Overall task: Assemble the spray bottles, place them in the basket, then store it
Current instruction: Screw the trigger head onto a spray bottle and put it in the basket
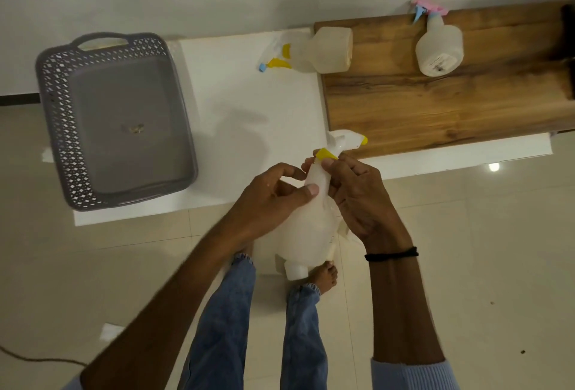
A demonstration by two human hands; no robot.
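On the white counter (pixel 249 103) the grey basket (pixel 115 119) lies empty; two assembled spray bottles (pixel 323 50) wait. A third bottle (pixel 305 228) is clasped by the left hand (pixel 273 200), its sprayer head (pixel 339 147) pinched by the right hand (pixel 361 196), apparently mid-fitting.

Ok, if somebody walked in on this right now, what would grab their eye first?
Probably the two hands at centre: the left hand and right hand grip a translucent spray bottle, fingers at its yellow-trimmed trigger head. Next, the empty grey basket at the left end of the white table. Then two more bottles lying at the back: a yellow-trigger bottle and a pink-trigger bottle on the wooden board.
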